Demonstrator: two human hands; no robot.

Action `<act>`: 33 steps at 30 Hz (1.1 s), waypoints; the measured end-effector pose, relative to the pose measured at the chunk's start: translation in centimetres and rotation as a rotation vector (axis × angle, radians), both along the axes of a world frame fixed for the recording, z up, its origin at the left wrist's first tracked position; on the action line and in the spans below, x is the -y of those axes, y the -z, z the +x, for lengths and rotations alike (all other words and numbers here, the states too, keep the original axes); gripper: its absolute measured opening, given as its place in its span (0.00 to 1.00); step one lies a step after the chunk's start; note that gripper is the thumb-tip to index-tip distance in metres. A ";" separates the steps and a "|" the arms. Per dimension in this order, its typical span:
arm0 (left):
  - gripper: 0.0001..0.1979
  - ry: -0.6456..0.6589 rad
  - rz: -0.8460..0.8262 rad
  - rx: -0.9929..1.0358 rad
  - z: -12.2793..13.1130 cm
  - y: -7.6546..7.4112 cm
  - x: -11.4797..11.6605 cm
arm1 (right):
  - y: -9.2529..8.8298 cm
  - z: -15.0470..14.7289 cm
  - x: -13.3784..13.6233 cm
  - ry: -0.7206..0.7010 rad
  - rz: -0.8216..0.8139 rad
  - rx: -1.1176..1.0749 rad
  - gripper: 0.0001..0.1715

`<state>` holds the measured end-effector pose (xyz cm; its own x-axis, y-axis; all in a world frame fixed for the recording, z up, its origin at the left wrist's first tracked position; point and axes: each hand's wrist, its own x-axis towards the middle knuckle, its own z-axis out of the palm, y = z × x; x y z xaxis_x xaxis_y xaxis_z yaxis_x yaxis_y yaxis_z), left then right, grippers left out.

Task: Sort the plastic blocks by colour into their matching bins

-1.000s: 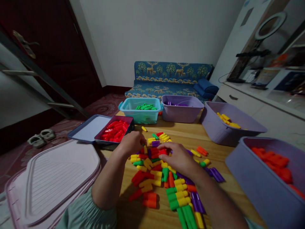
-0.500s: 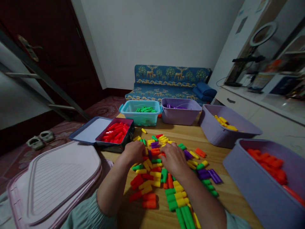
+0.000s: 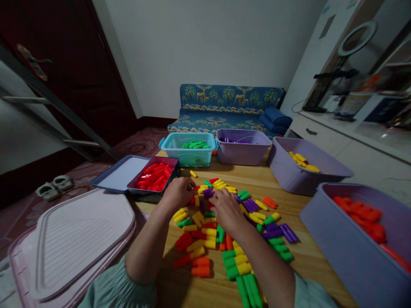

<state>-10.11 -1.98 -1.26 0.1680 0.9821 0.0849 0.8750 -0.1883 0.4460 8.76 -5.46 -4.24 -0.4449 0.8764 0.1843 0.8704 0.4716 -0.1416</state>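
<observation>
A loose spread of small tubular plastic pieces (image 3: 201, 233), shaped like pen caps, covers the table in green, yellow, orange, red and purple. Many lie side by side in pairs or short rows. My left hand (image 3: 179, 193) is over the pile's left edge with fingers bent and closed near red and green pieces. Just right of it, my right hand (image 3: 226, 209) reaches into the middle, fingertips curled down beside a purple piece (image 3: 208, 193). The hands hide whatever is between their fingers.
Behind the pile stand a dark box (image 3: 150, 196) of red pieces, a turquoise bin (image 3: 189, 160) of green and a purple bin (image 3: 242, 155) of purple ones. Rightward are bins of yellow (image 3: 289, 173) and orange (image 3: 340, 226) pieces. Pale lids (image 3: 83, 239) lie left.
Both hands have shifted slightly away from me and left over the pile. Orange pieces that showed between my hands are no longer visible there. The view has tilted a little.
</observation>
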 end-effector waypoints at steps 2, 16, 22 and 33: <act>0.12 0.040 -0.016 0.139 0.2 0.5 -0.2 | -0.3 0.1 0.1 0.016 -0.023 -0.018 0.11; 0.14 0.241 -0.459 0.889 1.5 2.5 -0.6 | -0.6 -0.1 -0.2 0.095 -0.093 -0.661 0.26; 0.20 0.269 -0.554 1.045 2.1 1.9 -0.2 | -1.1 -0.1 -0.1 0.067 -0.082 -0.856 0.20; 0.17 0.144 -0.476 1.023 3.6 2.5 -0.5 | -0.7 0.1 -0.1 0.060 0.066 -0.658 0.10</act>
<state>-6.50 -1.48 -3.77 0.3481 0.9284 -0.1296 0.0436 0.1220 0.9916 8.91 -5.36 -3.55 -0.1718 0.8737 0.4552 0.6374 0.4509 -0.6249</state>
